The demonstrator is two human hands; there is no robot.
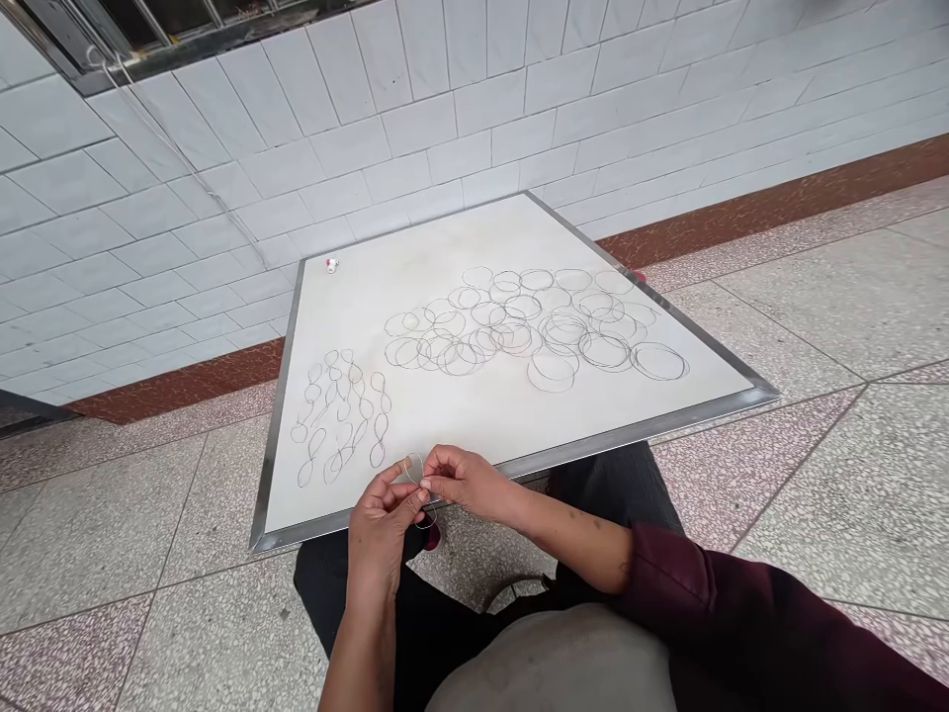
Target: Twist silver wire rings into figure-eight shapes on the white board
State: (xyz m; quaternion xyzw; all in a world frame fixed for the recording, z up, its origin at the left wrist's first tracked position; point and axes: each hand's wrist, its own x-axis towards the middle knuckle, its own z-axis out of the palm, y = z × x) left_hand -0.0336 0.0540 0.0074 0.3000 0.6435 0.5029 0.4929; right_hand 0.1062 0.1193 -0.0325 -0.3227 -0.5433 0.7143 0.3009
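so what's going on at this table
A person's left hand and right hand are pinching a thin, wire-like loop between their fingertips, at the near edge of a white table. Many round rings lie overlapping across the table's middle and right, while narrower pieces twisted into chain-like shapes lie spread out at the left.

Bright diffuse light, soft shadows, wide-angle stretching (strongest toward the edges)
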